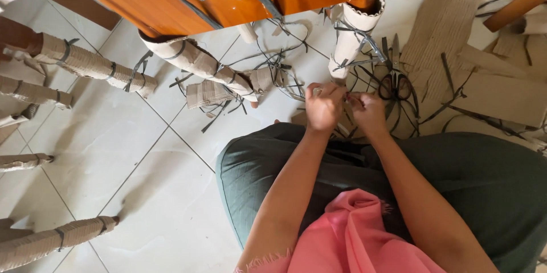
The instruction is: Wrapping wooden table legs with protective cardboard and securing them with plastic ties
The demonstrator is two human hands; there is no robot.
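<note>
both hands meet just below the cardboard-wrapped wooden chair leg [354, 34], the left hand [323, 107] and right hand [367, 112] with fingertips pinched together on what looks like a thin dark plastic strap [346, 95] lying between them, though the grip itself is too small to see clearly. to handle it well, i judge the strap wants short, firm pulls close to the leg. both forearms reach forward over the green-clad lap [342, 176], wrists bent down, black-handled scissors [396, 87] just beside the right hand on the white tiled floor [131, 153].

Scissors [395, 86] beside flattened cardboard [441, 28]
</note>
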